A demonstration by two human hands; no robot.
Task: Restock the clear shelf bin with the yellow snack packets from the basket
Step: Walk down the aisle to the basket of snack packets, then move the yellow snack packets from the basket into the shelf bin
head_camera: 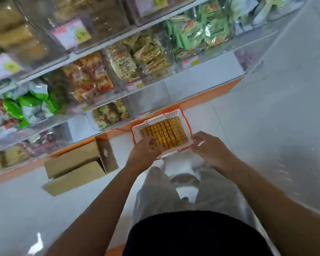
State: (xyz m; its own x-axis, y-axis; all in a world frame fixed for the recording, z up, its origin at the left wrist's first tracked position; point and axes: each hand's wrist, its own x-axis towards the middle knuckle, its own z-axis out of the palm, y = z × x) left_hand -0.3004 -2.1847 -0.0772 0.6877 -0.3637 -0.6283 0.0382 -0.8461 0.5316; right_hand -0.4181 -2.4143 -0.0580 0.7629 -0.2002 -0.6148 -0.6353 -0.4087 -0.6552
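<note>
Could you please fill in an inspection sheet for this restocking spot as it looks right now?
Surface: pale glossy floor; the basket stands on it by the orange shelf base.
Job's things: white basket with a red rim, packed with rows of yellow snack packets; clear shelf bins above, target bin cannot be told.
Clutter: open cardboard box on the floor left of the basket.
Grippers: left hand curled round a few packets at the basket's near left corner; right hand at its right rim, grip unclear.
Cables: nothing seen.
Surroundings: shelves stocked with assorted snack packs.
</note>
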